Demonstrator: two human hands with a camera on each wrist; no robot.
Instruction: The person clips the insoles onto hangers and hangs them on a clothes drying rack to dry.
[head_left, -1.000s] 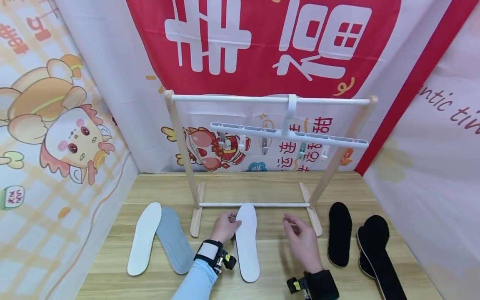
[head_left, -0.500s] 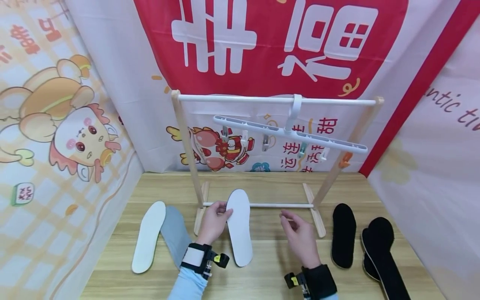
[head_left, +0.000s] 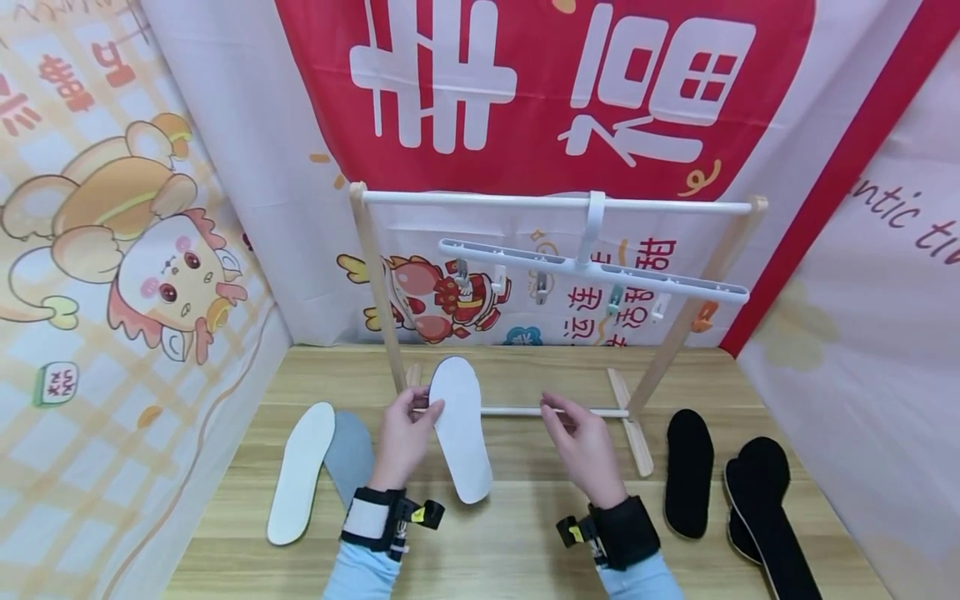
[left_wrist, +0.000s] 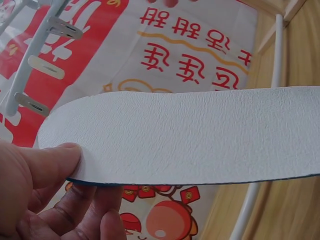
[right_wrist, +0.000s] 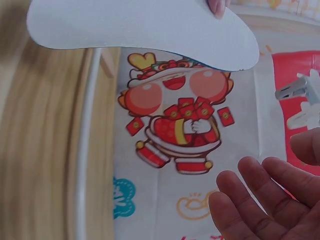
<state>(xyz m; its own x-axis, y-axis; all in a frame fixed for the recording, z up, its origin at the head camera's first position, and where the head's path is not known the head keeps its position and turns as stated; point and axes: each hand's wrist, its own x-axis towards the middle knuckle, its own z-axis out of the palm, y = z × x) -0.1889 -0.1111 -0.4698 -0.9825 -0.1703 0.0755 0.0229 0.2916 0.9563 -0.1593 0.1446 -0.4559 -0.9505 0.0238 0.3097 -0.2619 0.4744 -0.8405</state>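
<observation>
My left hand (head_left: 405,433) pinches the left edge of a white insole (head_left: 461,433), thumb on its white face and fingers behind. The insole is raised off the table, tilted, in front of the rack's lower bar. In the left wrist view the insole (left_wrist: 190,135) shows a thin dark blue edge underneath. My right hand (head_left: 585,446) hovers to the right of it, holding nothing, with relaxed fingers spread in the right wrist view. Above both hands, a pale clip hanger (head_left: 592,271) with several small clips hangs from the rack's top bar (head_left: 480,200).
The wooden rack (head_left: 678,321) stands at the back of the table (head_left: 525,550). On the left lie a white insole (head_left: 302,475) and a grey-blue insole (head_left: 351,454), partly overlapping. A black insole (head_left: 688,475) lies on the right, beside more black insoles (head_left: 776,517) that overlap.
My left hand has lifted the white insole off the table, moving it up and a little left. My right hand has risen slightly and shifted left, still holding nothing.
</observation>
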